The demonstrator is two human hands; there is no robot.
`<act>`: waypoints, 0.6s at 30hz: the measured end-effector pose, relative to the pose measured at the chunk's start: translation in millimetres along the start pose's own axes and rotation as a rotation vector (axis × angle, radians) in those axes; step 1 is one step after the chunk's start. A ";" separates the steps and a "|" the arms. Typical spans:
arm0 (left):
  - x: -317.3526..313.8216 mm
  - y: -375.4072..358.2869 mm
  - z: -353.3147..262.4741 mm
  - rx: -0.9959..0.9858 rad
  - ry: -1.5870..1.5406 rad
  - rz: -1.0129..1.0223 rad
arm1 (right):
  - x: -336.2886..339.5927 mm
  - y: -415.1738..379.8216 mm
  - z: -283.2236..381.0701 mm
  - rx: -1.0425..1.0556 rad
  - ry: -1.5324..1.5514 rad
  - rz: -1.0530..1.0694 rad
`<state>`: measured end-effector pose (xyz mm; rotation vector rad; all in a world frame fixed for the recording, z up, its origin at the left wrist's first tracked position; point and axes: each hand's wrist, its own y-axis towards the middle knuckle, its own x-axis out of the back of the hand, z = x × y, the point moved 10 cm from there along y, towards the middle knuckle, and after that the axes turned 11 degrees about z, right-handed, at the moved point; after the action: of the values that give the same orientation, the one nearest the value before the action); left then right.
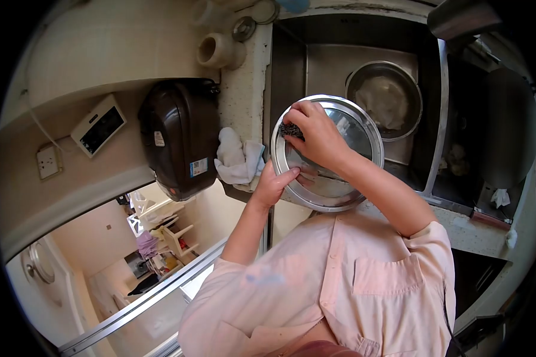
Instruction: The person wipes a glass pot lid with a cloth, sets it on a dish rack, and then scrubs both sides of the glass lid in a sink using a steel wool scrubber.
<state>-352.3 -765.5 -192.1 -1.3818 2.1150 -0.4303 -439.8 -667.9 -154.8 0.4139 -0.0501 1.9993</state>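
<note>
My left hand [272, 185] grips the near left rim of a round pot lid [344, 199] with a wide shiny steel rim and a glassy middle. The thumb lies over the rim while the fingers are partly hidden beneath it. In my right hand [317, 134] is a dark steel wool scrubber [290, 131], pinched in the fingers and pressed to the lid's left inner edge. The lid is held over the front of a steel sink [327, 56]. Just beyond it, a metal pot [420, 98] stands in the basin with a pale, cloudy patch inside.
Left of the sink, a dark brown appliance [178, 134] stands beside a crumpled white cloth [238, 157]. A beige jar [214, 50] and a small round lid [243, 28] sit at the back left. A metal divider [438, 131] separates the basin from a darker one on the right.
</note>
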 end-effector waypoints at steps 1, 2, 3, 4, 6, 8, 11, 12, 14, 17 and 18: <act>-0.1 1.4 -2.2 -0.023 0.015 -0.001 | 0.3 0.1 1.7 0.011 -0.003 -0.006; -0.1 2.1 -3.9 -0.046 0.028 -0.003 | -0.1 -1.0 3.8 0.022 -0.007 -0.010; 0.2 2.0 -4.0 -0.059 0.048 0.001 | -1.0 -2.9 6.0 0.032 -0.008 -0.013; 1.8 2.4 -4.3 -0.074 0.071 0.007 | -0.6 -4.7 7.4 0.039 -0.011 -0.033; 2.4 2.3 -7.8 -0.100 0.115 0.016 | -1.1 -8.9 9.7 0.053 -0.017 -0.073; 2.0 0.8 -12.1 -0.120 0.153 0.026 | -6.4 -13.5 15.1 0.072 0.010 -0.099; 14.3 -2.0 -17.6 -0.285 0.407 0.011 | -18.2 -24.5 27.8 0.091 0.100 -0.073; 16.5 -2.0 -18.2 -0.268 0.411 -0.010 | -19.2 -27.0 30.8 0.101 0.113 -0.060; 17.3 -2.9 -21.0 -0.231 0.416 -0.053 | -18.2 -30.6 35.1 0.118 0.141 -0.033; 9.7 -3.9 -9.6 -0.022 0.161 -0.017 | -5.7 -7.8 16.4 0.003 0.065 -0.140; 10.8 -5.1 -14.5 -0.070 0.212 -0.028 | -3.0 -5.0 13.7 -0.034 0.040 -0.184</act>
<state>-360.9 -778.0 -181.0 -1.4634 2.3021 -0.5393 -430.6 -671.2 -143.6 0.3440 -0.0200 1.8221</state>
